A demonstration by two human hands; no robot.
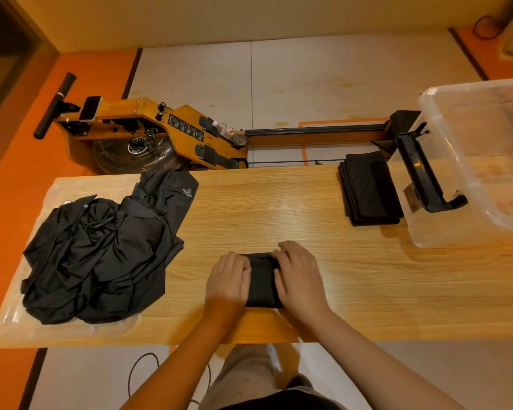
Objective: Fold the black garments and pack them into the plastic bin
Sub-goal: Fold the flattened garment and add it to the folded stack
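Observation:
A small folded black garment (262, 281) lies on the wooden table (279, 208) near its front edge. My left hand (228, 279) rests on its left side with the fingers curled at the edge. My right hand (299, 276) covers its right side, fingers bent over the top corner. A loose heap of black garments (101, 255) lies at the table's left on clear plastic wrapping (18, 318). A neat stack of folded black garments (369, 190) sits at the right rear, beside the clear plastic bin (444, 232), which looks empty.
A wooden rowing machine (148, 134) stands on the floor behind the table, its rail (314, 133) running right with a water bottle (230, 133) on it. A black handle part (424, 173) shows through the bin. A cable (139, 371) lies on the floor below the table's front edge.

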